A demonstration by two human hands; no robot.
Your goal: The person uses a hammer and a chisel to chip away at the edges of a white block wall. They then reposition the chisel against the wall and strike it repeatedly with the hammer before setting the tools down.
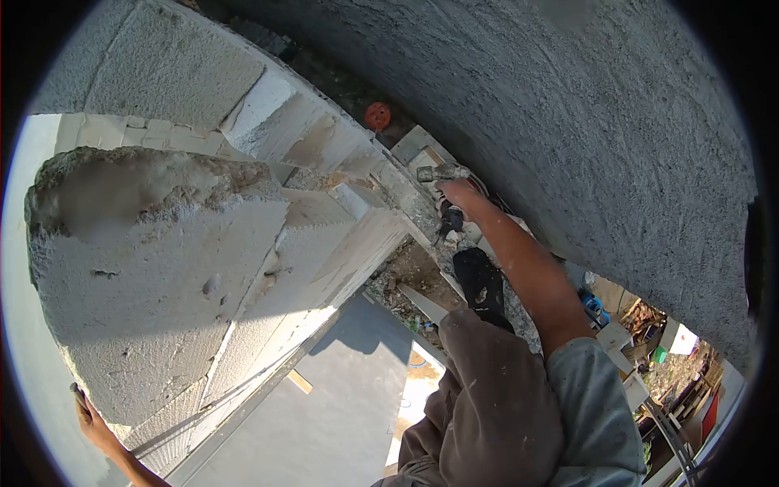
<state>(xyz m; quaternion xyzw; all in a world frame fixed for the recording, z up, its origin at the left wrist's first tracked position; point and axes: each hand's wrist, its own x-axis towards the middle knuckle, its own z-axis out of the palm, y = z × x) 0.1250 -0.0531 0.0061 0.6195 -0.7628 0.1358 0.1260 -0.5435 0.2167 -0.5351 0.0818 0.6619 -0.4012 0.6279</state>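
Observation:
My right hand (461, 195) reaches far forward along the top of a wall of pale concrete blocks (195, 268). It grips a mortar-caked tool (442, 172) whose grey head points left over the top blocks. A lump of rough grey mortar (154, 183) lies on the nearest block. My left hand (88, 412) is at the lower left, by the near block's bottom corner. Its fingers curl around a small dark object (77, 391), and most of that object is hidden.
A rough plastered wall (584, 122) curves across the top and right. An orange round thing (376, 115) sits far ahead. Below lie a grey floor slab (341, 406), rubble (402, 280), wooden boards (426, 304) and a blue object (595, 308). My dark shoe (480, 280) and trouser knee (487, 398) fill the lower middle.

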